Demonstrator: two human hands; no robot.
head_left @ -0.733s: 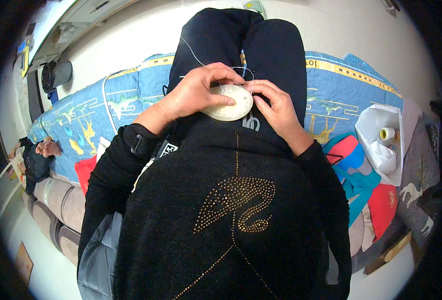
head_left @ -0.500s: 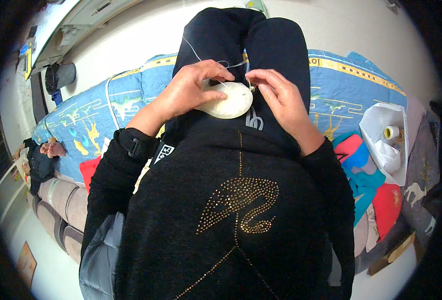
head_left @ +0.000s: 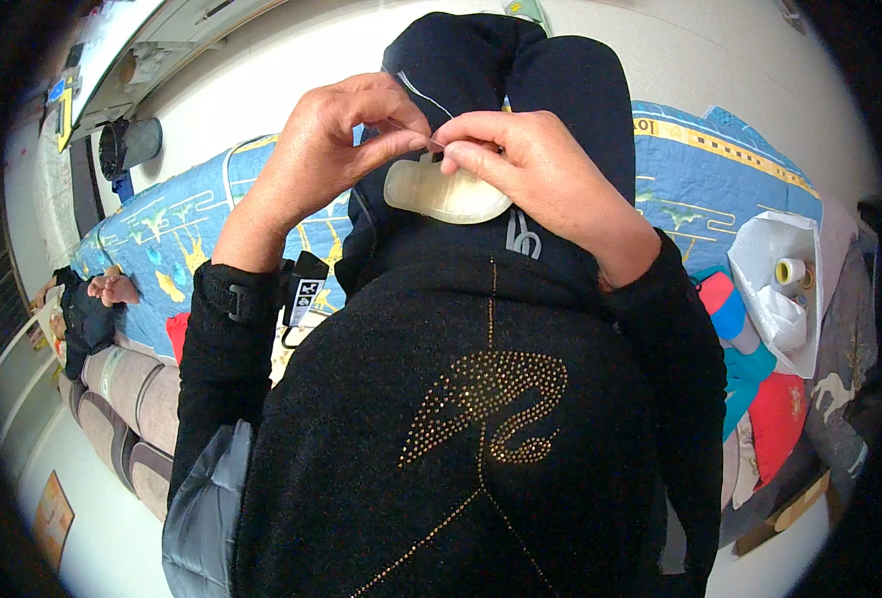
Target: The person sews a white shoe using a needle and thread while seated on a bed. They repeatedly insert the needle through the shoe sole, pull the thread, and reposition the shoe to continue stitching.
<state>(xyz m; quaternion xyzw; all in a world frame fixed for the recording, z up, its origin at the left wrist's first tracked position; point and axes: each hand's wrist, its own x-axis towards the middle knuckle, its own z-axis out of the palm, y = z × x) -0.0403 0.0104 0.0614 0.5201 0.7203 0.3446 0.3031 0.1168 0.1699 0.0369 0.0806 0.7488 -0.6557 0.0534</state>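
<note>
On my lap rests a cream, rounded sole-shaped pad (head_left: 441, 194), its upper edge partly covered by my fingers. My left hand (head_left: 351, 130) is closed just above it, thumb and forefinger pinched at a fine thread. From the other side my right hand (head_left: 530, 164) meets those fingertips in a pinch of its own, lower fingers over the pad's top edge. A length of pale thread (head_left: 423, 93) curves over my dark trouser leg down to the fingertips. Whether a needle is between the fingers is too small to tell.
A blue patterned quilt (head_left: 680, 189) covers the sofa under me. To the right stands a white open bag (head_left: 760, 244) holding a yellowish roll (head_left: 789, 270), near teal cloth (head_left: 745, 384) and a red cushion (head_left: 778, 414). Another person's bare feet (head_left: 114, 288) and a bin (head_left: 132, 145) are left.
My left hand has let go of the pad and moved up to the thread. My right hand has come left to meet it. The pad now lies flat on my lap.
</note>
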